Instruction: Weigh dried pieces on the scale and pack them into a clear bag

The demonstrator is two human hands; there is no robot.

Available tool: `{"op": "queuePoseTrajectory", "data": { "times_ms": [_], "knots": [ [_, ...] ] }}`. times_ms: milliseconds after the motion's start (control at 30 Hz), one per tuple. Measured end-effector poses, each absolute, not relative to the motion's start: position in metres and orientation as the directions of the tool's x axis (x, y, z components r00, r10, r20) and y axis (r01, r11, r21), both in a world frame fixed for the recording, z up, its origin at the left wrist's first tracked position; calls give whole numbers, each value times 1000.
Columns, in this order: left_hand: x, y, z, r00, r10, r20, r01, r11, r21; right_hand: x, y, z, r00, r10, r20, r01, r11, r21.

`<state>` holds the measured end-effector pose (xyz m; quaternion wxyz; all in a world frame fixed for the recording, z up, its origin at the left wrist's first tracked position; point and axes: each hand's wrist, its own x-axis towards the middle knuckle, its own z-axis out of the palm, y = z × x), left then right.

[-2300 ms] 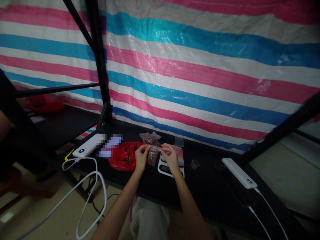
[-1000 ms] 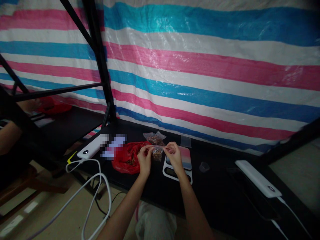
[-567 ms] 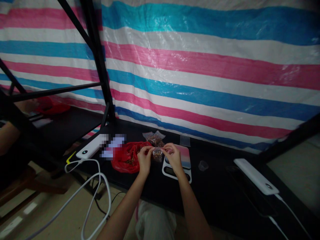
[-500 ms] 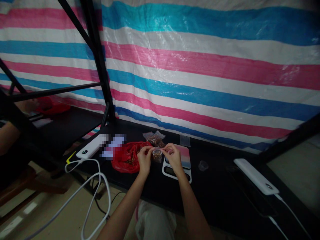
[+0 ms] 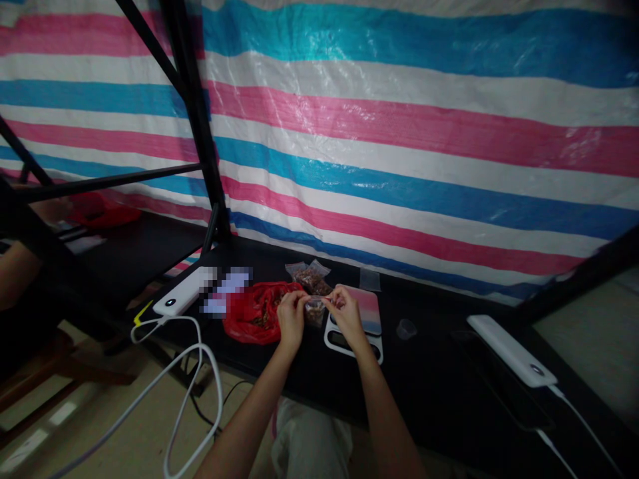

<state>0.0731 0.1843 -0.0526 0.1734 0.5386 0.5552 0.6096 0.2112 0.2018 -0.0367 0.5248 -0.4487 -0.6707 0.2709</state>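
Note:
Between my hands hangs a small clear zip bag [image 5: 314,313] with brownish bits in its lower part. My left hand [image 5: 291,318] pinches its top edge on one side, and my right hand [image 5: 346,313] pinches the other side. Left of the bag lies an open red plastic bag [image 5: 244,319] holding loose brown pieces. Partly under my right hand is a white kitchen scale [image 5: 367,309] with a pink and blue top. Filled clear bags [image 5: 312,276] lie just behind my hands. What the brown bits are, I cannot make out.
Right of the scale sits a small clear cup [image 5: 406,328]; behind it lies a flat clear bag [image 5: 370,279]. White power banks [image 5: 514,352] with cables rest at both ends of the black table [image 5: 419,399]. At far left, another person's arm [image 5: 17,273] shows beyond a black frame.
My fingers have shifted slightly along the top of the zip bag, the right hand a little to the left. Both hands still hold it, and the rest stays in place.

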Motion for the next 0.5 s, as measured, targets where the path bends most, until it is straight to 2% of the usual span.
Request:
{"op": "queuePoseTrajectory", "data": {
  "times_ms": [167,300,500],
  "knots": [
    [74,186,-51,-385,811,441,323,-329,887,208,201,-38,-51,895,442,296,437,-850],
    [76,186,-50,-328,820,469,302,-380,874,208,200,-40,-24,884,468,371,442,-816],
    [76,187,-52,-300,834,463,301,-378,875,211,199,-40,-18,892,452,357,428,-831]
  ]
}}
